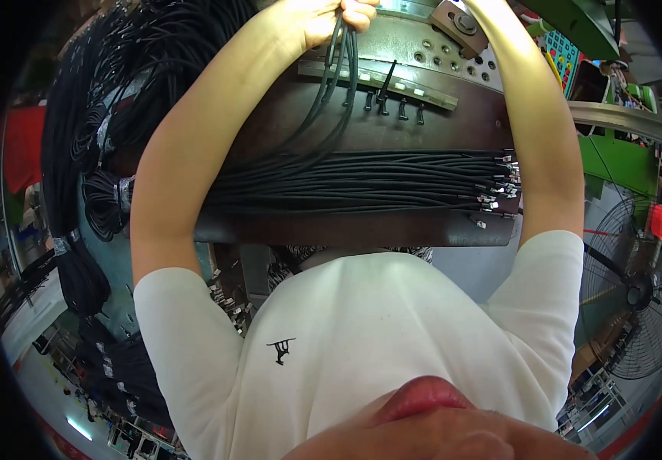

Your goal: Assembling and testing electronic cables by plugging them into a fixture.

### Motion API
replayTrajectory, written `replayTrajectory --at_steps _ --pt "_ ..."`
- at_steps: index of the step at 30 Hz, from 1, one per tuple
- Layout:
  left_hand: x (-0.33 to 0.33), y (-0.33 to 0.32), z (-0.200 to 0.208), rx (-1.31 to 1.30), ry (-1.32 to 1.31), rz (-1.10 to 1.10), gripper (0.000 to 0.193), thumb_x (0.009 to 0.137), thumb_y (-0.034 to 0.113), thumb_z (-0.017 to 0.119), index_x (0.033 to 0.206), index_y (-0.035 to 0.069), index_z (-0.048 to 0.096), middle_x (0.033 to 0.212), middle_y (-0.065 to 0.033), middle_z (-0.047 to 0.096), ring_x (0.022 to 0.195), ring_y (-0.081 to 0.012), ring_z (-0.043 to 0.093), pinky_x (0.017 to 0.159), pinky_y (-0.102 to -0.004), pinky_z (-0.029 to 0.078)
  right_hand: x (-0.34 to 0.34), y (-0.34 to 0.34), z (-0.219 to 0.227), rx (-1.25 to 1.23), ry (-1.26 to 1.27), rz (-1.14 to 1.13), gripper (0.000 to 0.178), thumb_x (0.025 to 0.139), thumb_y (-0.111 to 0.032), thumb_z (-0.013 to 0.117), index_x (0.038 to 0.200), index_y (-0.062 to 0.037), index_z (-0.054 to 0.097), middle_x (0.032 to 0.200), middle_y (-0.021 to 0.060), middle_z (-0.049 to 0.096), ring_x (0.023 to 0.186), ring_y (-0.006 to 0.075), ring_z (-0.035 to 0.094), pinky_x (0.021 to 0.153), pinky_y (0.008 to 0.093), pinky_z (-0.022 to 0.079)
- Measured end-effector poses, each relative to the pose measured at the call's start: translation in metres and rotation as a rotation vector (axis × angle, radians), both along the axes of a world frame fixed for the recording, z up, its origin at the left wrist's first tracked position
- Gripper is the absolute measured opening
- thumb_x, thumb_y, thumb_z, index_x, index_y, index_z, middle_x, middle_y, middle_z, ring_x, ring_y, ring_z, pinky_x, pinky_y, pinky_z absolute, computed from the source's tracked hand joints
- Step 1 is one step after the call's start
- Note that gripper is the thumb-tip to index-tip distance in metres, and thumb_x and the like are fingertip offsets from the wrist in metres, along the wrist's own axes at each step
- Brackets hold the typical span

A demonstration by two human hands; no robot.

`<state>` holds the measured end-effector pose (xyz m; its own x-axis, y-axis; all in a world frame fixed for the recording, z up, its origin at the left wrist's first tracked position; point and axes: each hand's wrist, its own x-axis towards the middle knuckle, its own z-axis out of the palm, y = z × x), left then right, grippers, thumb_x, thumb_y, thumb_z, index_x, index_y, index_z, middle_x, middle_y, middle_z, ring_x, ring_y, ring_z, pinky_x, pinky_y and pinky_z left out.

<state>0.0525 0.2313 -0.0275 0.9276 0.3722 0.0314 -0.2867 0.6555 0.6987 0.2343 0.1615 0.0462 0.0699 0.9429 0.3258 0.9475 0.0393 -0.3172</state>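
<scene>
At the top edge of the head view, my left hand (329, 21) is closed round several thin black cables (348, 69). These hang in a loop from my fingers and run down to the left. On the dark brown board below lies a thick row of black cables (361, 182), with small metal ends (499, 188) at its right. A metal strip (434, 96) sits between hand and row, with several short black cable ends (404, 111) along its near side. My right forearm (526, 84) reaches past the top edge, so the right hand is out of sight.
Beyond the strip is a metal plate with round holes (430, 55) and a bolted block (461, 23). Large black cable bundles (135, 61) fill the left side. A wire-caged fan (636, 291) stands at the right, below a green panel (614, 165). The board's near edge (361, 232) faces my body.
</scene>
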Motion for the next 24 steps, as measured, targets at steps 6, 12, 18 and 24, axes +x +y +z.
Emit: replayTrajectory --at_steps 6,12,18,24 --pt "0.019 -0.020 0.085 0.723 1.200 0.198 0.048 0.097 0.043 0.057 0.109 -0.003 0.063 0.085 -0.0168 0.068 0.075 -0.0245 0.067 0.064 -0.0391 0.055 0.029 -0.039 -0.033 0.236 -0.318 0.139 0.031 0.091 -0.010 0.049 0.117 -0.0042 0.065 0.116 0.0215 0.064 0.107 0.0349 0.061 0.094 0.0424 0.046" --pt "-0.011 0.012 0.044 1.635 0.250 0.530 0.023 0.091 0.014 0.059 0.108 0.001 0.067 0.094 -0.0150 0.071 0.091 -0.0315 0.067 0.083 -0.0382 0.053 -0.007 -0.056 -0.013 0.253 0.325 0.333 0.044 0.082 -0.004 0.052 0.126 -0.0060 0.061 0.119 0.0208 0.064 0.107 0.0384 0.061 0.094 0.0442 0.048" --pt "0.004 0.000 0.047 1.663 0.100 0.785 0.015 0.091 0.009 0.059 0.099 0.000 0.069 0.087 -0.0172 0.069 0.076 -0.0292 0.067 0.068 -0.0378 0.053 0.007 -0.046 -0.027 0.207 -0.209 0.113 0.044 0.080 -0.018 0.068 0.122 -0.0054 0.062 0.116 0.0207 0.064 0.105 0.0392 0.061 0.093 0.0454 0.048" --pt "0.001 0.000 0.040 2.252 0.391 0.879 0.031 0.083 0.016 0.067 0.110 0.000 0.063 0.097 -0.0184 0.065 0.091 -0.0349 0.063 0.082 -0.0446 0.050 0.014 -0.050 -0.038 0.170 -0.161 -0.151 0.047 0.080 -0.027 0.071 0.119 -0.0027 0.062 0.110 0.0188 0.066 0.099 0.0354 0.062 0.091 0.0434 0.048"
